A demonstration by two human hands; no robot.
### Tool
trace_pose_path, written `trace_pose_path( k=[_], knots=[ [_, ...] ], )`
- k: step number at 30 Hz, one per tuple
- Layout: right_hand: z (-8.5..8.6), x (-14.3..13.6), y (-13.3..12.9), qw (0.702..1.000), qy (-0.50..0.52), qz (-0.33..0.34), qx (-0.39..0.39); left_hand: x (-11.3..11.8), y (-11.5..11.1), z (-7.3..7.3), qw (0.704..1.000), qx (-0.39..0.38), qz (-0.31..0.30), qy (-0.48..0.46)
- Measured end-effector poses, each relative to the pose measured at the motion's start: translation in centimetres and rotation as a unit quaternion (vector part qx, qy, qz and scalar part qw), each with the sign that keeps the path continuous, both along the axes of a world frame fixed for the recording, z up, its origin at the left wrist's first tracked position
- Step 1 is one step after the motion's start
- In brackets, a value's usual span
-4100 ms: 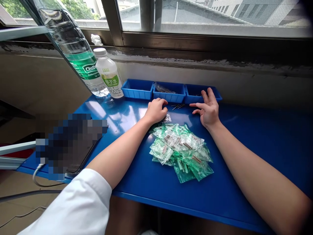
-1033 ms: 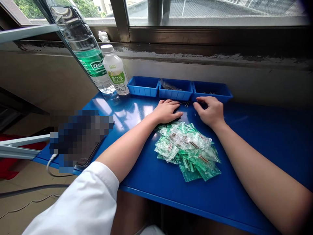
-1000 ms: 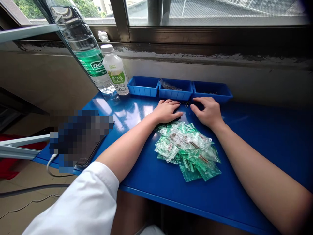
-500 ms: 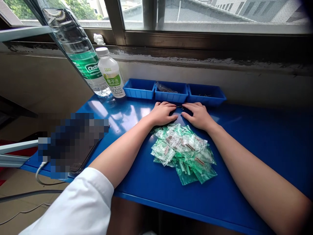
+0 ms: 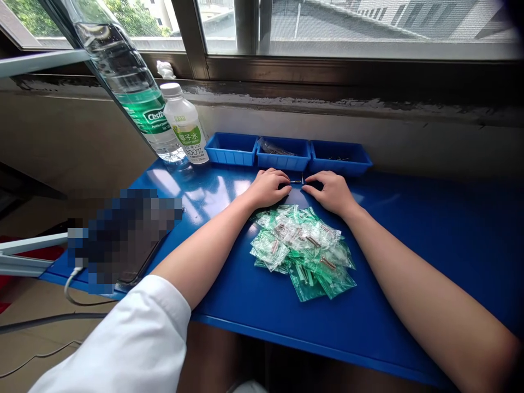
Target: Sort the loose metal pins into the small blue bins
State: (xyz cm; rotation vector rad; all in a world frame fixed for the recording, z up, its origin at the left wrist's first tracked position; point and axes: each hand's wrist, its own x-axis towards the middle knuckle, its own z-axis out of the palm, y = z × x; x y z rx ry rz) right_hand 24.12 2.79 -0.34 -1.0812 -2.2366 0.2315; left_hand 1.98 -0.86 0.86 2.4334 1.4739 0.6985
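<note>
Just in front of the blue bins, my left hand (image 5: 269,188) is closed with a small dark pin-like piece (image 5: 295,182) at its fingertips. Facing it, my right hand (image 5: 329,192) has thumb and forefinger pinched near a thin upright metal piece (image 5: 302,179). A narrow gap separates the two hands. Below them lies a pile of small clear and green plastic bags (image 5: 305,248) with metal parts inside. Both forearms reach around the pile, one on each side.
Three blue bins, left (image 5: 231,148), middle (image 5: 283,153) and right (image 5: 340,157), line the wall. A large water bottle (image 5: 141,103) and a smaller white bottle (image 5: 186,128) stand at the back left. A blurred dark device (image 5: 131,237) with a cable lies left.
The hands have moved slightly apart, and the small metal pieces between them show more clearly. The thumbs have drawn nearer to the fingers. The view has shifted a little.
</note>
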Motion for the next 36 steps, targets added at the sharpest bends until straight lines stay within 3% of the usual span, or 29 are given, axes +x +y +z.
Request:
trace_pose_path(
  k=[10,22,32,36],
  knots=[
    [0.1,0.0,-0.1,1.000,0.001,0.024,0.000,-0.2,0.1,-0.2,0.999,0.021,0.030,-0.036],
    [0.4,-2.0,-1.9,0.993,0.074,0.075,0.043,-0.2,-0.3,-0.2,0.997,0.047,-0.024,-0.059],
    [0.0,-1.6,-1.5,0.993,0.102,0.010,0.055,-0.2,-0.1,0.0,0.994,0.041,0.024,-0.094],
    [0.4,-0.6,-0.6,0.978,0.152,-0.111,0.087,-0.1,-0.3,0.0,0.997,0.011,0.054,-0.049]
  ],
)
